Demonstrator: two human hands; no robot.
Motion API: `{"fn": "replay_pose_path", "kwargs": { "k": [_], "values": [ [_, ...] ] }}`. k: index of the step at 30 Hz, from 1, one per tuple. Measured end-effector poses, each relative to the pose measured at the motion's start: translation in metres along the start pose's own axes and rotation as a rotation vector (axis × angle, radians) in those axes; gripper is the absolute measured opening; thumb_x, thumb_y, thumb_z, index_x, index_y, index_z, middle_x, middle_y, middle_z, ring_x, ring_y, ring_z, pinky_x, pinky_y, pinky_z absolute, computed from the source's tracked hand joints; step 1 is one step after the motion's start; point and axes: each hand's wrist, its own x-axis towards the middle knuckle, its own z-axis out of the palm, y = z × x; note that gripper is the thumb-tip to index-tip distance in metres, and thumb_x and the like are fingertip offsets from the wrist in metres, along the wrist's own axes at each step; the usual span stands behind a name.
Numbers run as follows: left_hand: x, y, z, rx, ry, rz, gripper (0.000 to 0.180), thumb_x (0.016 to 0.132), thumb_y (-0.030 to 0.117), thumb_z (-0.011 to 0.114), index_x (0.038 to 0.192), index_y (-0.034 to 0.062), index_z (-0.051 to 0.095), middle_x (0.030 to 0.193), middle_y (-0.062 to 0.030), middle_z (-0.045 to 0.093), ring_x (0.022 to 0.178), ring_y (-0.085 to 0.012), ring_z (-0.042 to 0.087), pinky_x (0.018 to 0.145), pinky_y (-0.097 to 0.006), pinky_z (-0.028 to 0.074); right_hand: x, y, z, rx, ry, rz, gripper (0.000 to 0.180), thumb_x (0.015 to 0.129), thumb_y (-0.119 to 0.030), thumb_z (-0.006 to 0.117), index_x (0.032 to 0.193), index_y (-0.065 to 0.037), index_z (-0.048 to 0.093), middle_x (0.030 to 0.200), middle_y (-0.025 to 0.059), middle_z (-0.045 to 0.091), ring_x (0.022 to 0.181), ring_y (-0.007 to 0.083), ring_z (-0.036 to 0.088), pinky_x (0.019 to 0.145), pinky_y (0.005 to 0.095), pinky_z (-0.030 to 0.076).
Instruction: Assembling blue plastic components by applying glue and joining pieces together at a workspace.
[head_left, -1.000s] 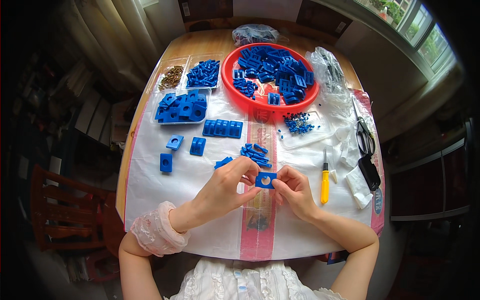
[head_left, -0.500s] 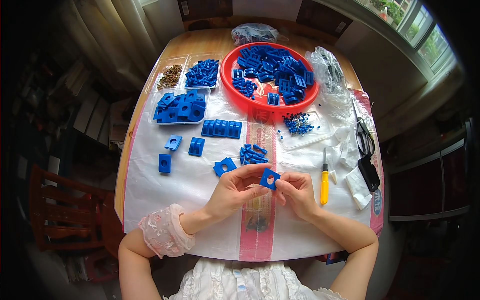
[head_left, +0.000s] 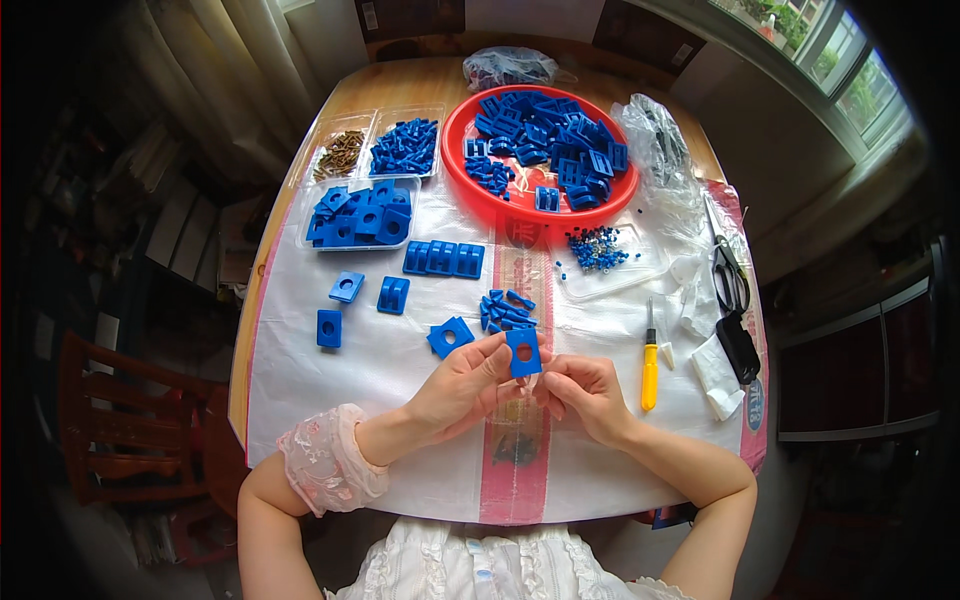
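Between the thumb and fingers of my left hand (head_left: 462, 385) is a flat blue plastic plate (head_left: 524, 354) with a round hole, tilted upright above the cloth. My right hand (head_left: 588, 397) is closed just right of the plate's lower corner, its fingertips pinched together. Whatever they hold, if anything, is too small to make out. Just beyond the plate lies a little pile of blue cone-shaped plugs (head_left: 506, 310). Left of it, a couple of overlapping blue holed plates (head_left: 451, 337) rest on the cloth.
A red basin (head_left: 450, 165) of blue parts stands at the back. Clear boxes of holed plates (head_left: 362, 215), blue plugs (head_left: 404, 146) and brass-coloured screws (head_left: 340, 153) sit left. Small blue-and-silver pieces (head_left: 597, 247), a yellow-handled screwdriver (head_left: 649, 376) and black scissors (head_left: 731, 277) lie right.
The blue plate has moved slightly left and turned more upright, now held by the left hand. My right fingers have left its edge and pinch together beside its lower corner.
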Motion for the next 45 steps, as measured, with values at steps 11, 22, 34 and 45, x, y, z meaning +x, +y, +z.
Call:
{"fn": "replay_pose_path", "kwargs": {
  "k": [11,22,34,45],
  "values": [
    [0.004,0.004,-0.014,-0.158,0.029,-0.059,0.053,0.096,0.041,0.051,0.133,0.0034,0.048,0.119,-0.003,0.059,0.087,-0.0056,0.052,0.082,-0.022,0.047,-0.005,-0.008,0.005,-0.158,0.058,-0.13,0.019,0.095,-0.005,0.052,0.082,0.004,0.061,0.074,0.0061,0.059,0.057,0.0071,0.05,0.053,0.022,0.04],
    [0.005,0.003,-0.01,-0.245,0.029,-0.075,0.052,0.096,0.035,0.052,0.133,-0.0003,0.046,0.117,-0.0065,0.058,0.085,-0.0064,0.053,0.079,-0.02,0.051,-0.007,-0.041,0.002,-0.277,0.173,-0.394,0.015,0.093,-0.002,0.053,0.085,0.004,0.064,0.073,0.0078,0.061,0.056,0.0079,0.052,0.051,0.0217,0.041],
    [0.002,0.002,-0.009,-0.238,0.057,-0.094,0.053,0.096,0.036,0.052,0.135,0.0,0.044,0.116,-0.0038,0.058,0.084,-0.0045,0.052,0.077,-0.019,0.049,-0.032,-0.15,-0.032,-0.288,0.557,-1.025,0.017,0.096,-0.014,0.045,0.099,0.0,0.055,0.068,0.0059,0.055,0.046,0.0078,0.039,0.043,0.0216,0.032],
    [0.003,0.004,-0.004,-0.23,0.079,-0.107,0.053,0.096,0.035,0.052,0.135,0.0001,0.044,0.114,-0.0044,0.058,0.084,-0.0049,0.051,0.076,-0.019,0.049,-0.029,-0.139,-0.153,-0.79,0.848,-0.42,0.027,0.085,-0.018,0.069,0.104,-0.001,0.06,0.097,0.0076,0.058,0.081,0.0126,0.054,0.071,0.0251,0.045]
  ]
}}
